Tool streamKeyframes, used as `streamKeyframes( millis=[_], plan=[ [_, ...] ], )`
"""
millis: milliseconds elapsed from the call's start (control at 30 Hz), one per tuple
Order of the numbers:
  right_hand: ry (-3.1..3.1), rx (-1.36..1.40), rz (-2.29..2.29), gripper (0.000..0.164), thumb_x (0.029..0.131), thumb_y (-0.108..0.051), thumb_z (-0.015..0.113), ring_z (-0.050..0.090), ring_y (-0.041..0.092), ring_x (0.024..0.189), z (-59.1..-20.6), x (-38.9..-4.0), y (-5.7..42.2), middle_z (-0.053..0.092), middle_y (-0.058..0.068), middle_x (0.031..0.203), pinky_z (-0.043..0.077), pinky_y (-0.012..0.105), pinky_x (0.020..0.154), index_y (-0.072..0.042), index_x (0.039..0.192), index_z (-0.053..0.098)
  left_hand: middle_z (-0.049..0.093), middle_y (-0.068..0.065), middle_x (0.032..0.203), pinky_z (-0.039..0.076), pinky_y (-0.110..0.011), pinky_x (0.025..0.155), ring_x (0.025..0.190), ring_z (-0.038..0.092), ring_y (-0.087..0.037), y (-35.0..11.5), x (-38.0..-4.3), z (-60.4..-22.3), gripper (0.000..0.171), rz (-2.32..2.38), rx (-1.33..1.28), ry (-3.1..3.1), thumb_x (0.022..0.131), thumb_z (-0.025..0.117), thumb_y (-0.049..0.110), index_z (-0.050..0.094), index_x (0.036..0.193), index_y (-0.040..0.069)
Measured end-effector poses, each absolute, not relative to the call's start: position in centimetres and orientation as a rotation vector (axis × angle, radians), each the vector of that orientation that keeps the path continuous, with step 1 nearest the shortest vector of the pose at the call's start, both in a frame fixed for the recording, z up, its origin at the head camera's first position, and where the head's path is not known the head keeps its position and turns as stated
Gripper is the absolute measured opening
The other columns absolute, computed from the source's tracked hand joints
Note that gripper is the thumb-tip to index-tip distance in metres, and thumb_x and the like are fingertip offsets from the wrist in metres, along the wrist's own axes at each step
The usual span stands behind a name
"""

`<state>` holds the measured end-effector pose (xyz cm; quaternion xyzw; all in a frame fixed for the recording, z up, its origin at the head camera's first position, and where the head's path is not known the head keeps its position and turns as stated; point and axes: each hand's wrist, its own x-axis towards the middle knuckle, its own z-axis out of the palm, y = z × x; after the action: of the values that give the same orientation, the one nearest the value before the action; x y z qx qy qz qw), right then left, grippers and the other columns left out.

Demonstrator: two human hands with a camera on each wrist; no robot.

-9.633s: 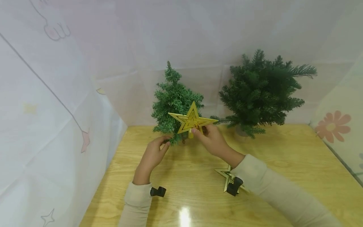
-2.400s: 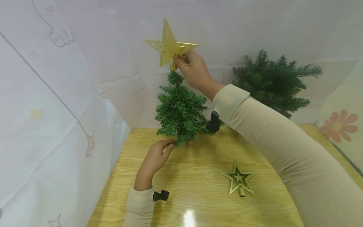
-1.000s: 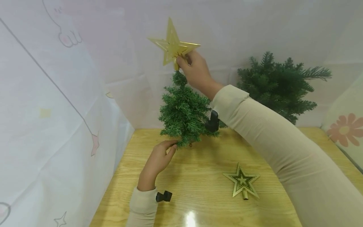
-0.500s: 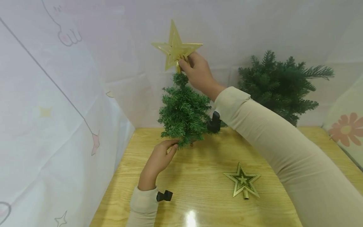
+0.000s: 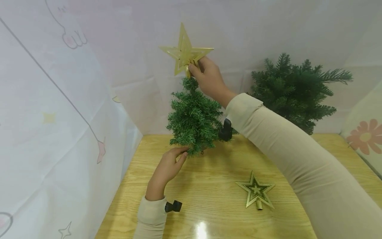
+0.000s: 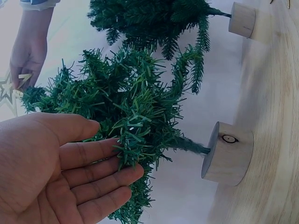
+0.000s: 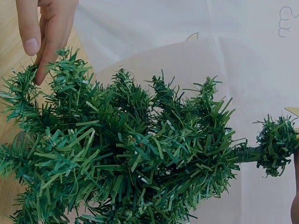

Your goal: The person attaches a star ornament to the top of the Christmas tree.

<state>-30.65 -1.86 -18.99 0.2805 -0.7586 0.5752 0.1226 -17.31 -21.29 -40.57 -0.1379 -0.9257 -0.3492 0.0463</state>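
My right hand (image 5: 210, 77) pinches a gold star tree topper (image 5: 182, 54) near its base, between thumb and fingers. The topper's tube meets the tip of a small green artificial Christmas tree (image 5: 194, 116), which stands upright on a round wooden base (image 6: 229, 154). At the tree's lower left, my left hand (image 5: 168, 166) reaches in with its fingers extended; in the left wrist view its palm is turned up and the fingertips (image 6: 135, 172) touch the lower branches. In the right wrist view only the edge of the star and of the right hand shows.
A second gold star topper (image 5: 255, 190) lies flat on the wooden table (image 5: 209, 186), front right. Behind my right sleeve stands a darker, fuller artificial tree (image 5: 289, 89), partly hidden, with its own wooden base (image 6: 242, 19). Printed cloth (image 5: 143, 39) hangs behind and at the sides.
Much earlier the star was held low in front of the tree; it was then raised to the treetop. Over the last second it has settled slightly lower onto the tip. The left hand stays put.
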Motion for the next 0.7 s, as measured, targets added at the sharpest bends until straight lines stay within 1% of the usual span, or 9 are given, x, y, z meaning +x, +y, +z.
streamKeyframes(
  millis=[167,533,700],
  plan=[
    [-2.245,0.812,1.631,0.033,0.103,-0.025,0.052,0.057,0.009,0.113,-19.14,-30.69,-1.85,0.062,-0.002,0.125,0.044,0.026,0.1,-0.019,0.135,0.053,0.057,-0.005,0.135,0.044,-0.049,0.102,0.125,0.052,-0.024,-21.26,-17.27,-40.56,0.038,-1.059,-0.408,-2.829,0.104,0.051,0.03,0.058,0.136,0.013],
    [-2.262,0.8,1.588,0.032,0.103,-0.027,0.05,0.057,0.011,0.108,-19.36,-30.88,-1.92,0.062,-0.001,0.122,0.044,0.027,0.096,-0.016,0.134,0.053,0.058,-0.005,0.134,0.045,-0.049,0.101,0.123,0.053,-0.024,-21.16,-17.4,-40.59,0.038,-1.041,-0.41,-2.827,0.104,0.051,0.03,0.059,0.135,0.012],
    [-2.236,0.811,1.619,0.032,0.103,-0.027,0.049,0.057,0.012,0.103,-19.68,-31.01,-2.0,0.063,0.0,0.119,0.047,0.029,0.09,-0.016,0.133,0.053,0.057,-0.004,0.134,0.045,-0.049,0.101,0.123,0.053,-0.024,-21.15,-17.3,-40.6,0.038,-1.03,-0.405,-2.835,0.103,0.051,0.031,0.058,0.136,0.014]
  ],
)
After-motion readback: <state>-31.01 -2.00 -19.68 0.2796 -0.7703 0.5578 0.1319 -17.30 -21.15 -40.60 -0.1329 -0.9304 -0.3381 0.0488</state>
